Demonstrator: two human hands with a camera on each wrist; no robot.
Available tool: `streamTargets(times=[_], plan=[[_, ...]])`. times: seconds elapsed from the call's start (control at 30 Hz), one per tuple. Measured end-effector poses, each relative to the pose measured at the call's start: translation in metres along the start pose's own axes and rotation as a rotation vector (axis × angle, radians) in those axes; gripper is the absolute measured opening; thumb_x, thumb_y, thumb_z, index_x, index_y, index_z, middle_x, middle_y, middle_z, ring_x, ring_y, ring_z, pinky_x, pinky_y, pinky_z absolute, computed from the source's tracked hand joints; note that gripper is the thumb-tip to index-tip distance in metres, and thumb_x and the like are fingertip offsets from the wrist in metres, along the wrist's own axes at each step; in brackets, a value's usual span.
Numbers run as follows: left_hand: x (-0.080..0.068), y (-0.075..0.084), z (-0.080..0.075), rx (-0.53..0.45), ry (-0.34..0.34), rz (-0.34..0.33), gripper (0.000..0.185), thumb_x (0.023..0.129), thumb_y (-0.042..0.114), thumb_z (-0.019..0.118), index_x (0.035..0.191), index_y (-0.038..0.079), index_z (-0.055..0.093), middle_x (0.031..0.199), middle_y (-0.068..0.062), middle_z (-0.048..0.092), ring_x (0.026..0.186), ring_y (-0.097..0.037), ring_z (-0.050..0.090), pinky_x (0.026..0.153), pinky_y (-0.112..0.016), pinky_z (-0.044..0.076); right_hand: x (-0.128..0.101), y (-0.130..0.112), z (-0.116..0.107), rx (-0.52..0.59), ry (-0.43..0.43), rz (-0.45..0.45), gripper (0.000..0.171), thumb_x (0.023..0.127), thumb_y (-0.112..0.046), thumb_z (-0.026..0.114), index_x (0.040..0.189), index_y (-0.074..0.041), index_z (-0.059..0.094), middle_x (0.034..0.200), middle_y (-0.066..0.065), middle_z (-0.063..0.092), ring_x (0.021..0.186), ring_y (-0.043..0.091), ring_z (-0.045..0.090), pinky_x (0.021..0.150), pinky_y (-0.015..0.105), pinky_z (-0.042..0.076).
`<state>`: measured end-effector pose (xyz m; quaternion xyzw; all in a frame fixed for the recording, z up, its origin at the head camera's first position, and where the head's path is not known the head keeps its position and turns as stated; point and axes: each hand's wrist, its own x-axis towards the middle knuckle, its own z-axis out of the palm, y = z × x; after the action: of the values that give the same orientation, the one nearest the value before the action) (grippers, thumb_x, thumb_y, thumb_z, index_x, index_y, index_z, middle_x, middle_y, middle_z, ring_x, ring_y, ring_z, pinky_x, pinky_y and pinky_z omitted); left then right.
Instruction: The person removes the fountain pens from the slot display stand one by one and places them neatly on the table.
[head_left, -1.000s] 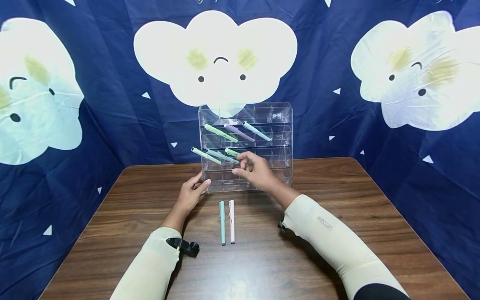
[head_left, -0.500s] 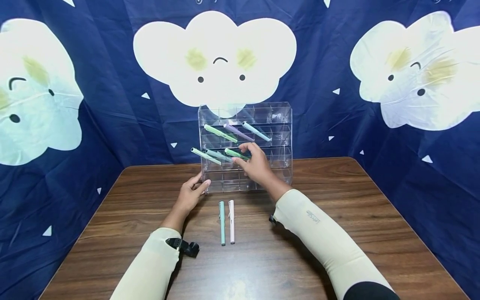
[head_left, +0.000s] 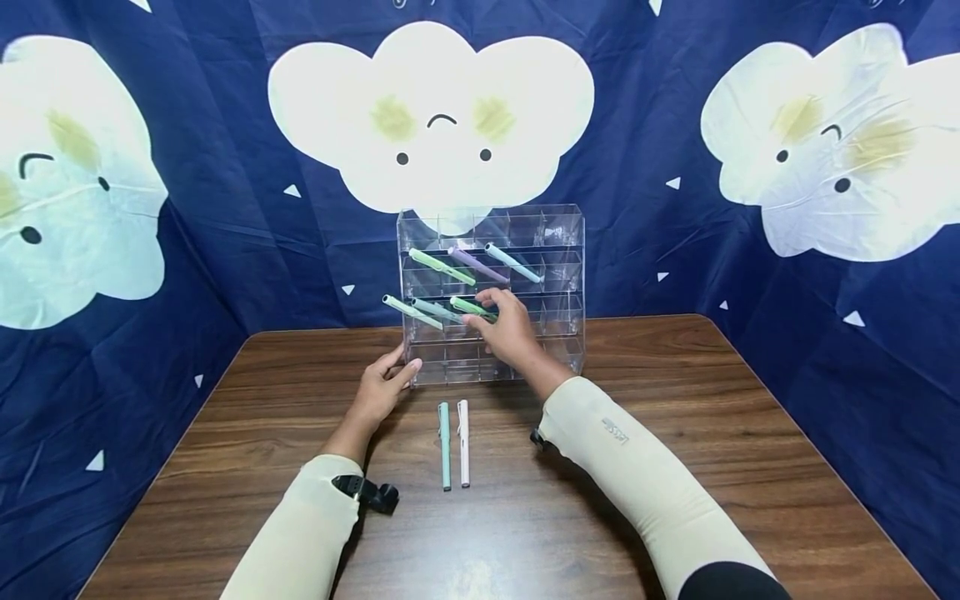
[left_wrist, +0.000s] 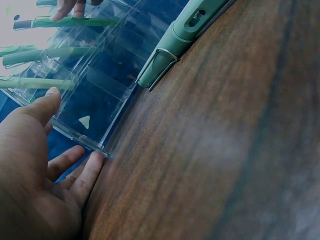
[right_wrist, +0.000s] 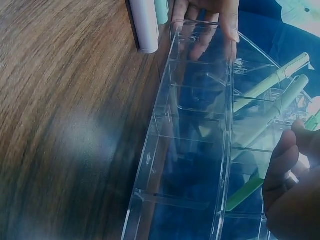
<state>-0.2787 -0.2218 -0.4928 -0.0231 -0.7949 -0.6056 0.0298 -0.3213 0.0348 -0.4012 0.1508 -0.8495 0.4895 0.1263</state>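
1. The right hand (head_left: 510, 329) is at the third row of the rack, thumb and forefinger on either side of the bright green pen (head_left: 461, 304); whether they pinch it, I cannot tell. The left hand (head_left: 381, 390) grips the rack's lower left corner, thumb at the front and fingers against the outer side.
2. Dark blue fabric (head_left: 645, 133) with white clouds and small triangles surrounds the desk.
3. The desk (head_left: 570, 517) has a brown wood-grain top.
4. The clear rack (head_left: 462, 372) stands upright near the desk's far edge, divided into four rows of small compartments.
5. In the second row, a light green pen (head_left: 441, 266), a purple pen (head_left: 480, 264) and a light blue pen (head_left: 513, 262) slant, upper ends leftward.
6. In the third row, a pale mint pen (head_left: 412, 312), a grey-green pen (head_left: 435, 311) and the bright green pen slant likewise.
7. A teal pen (head_left: 445, 450) and a whitish pen (head_left: 464, 442) lie side by side, apart, on the desk before the rack.
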Motion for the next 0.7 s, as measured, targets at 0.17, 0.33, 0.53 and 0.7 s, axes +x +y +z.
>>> streamTargets(times=[0.17,0.33,0.53,0.7], plan=[[0.0,0.0,0.0,-0.007,-0.007,0.0,0.063,0.11,0.034,0.07,0.167,0.024,0.046,0.16,-0.022,0.054,0.12,-0.018,0.068,0.094,-0.023,0.063,-0.001,-0.001,0.003,-0.002,0.014,0.027,0.037,0.1,-0.024,0.083,0.13,-0.007,0.069,0.131,0.018,0.067,0.046,0.01,0.058,0.046,0.029,0.058],[0.001,0.002,0.0,-0.008,-0.012,0.015,0.063,0.109,0.035,0.07,0.167,0.024,0.047,0.159,-0.023,0.054,0.119,-0.02,0.069,0.094,-0.024,0.063,0.0,-0.002,0.006,-0.006,0.033,0.05,0.032,0.103,-0.025,0.079,0.129,-0.008,0.073,0.128,0.016,0.067,0.062,0.014,0.062,0.046,0.029,0.06],[0.001,0.002,-0.001,0.004,-0.011,0.012,0.063,0.11,0.033,0.069,0.168,0.024,0.045,0.16,-0.022,0.053,0.131,-0.03,0.065,0.098,-0.023,0.062,0.001,-0.004,0.01,-0.029,0.038,0.043,0.031,0.106,-0.025,0.075,0.132,-0.01,0.076,0.128,0.014,0.067,0.057,0.016,0.063,0.047,0.027,0.06],[0.0,0.001,-0.001,0.0,-0.004,0.007,0.062,0.11,0.031,0.07,0.167,0.024,0.046,0.159,-0.022,0.054,0.129,-0.03,0.066,0.094,-0.021,0.061,0.0,-0.004,0.012,-0.041,0.048,0.051,0.028,0.106,-0.021,0.073,0.132,-0.012,0.078,0.125,0.011,0.067,0.05,0.009,0.057,0.047,0.026,0.06]])
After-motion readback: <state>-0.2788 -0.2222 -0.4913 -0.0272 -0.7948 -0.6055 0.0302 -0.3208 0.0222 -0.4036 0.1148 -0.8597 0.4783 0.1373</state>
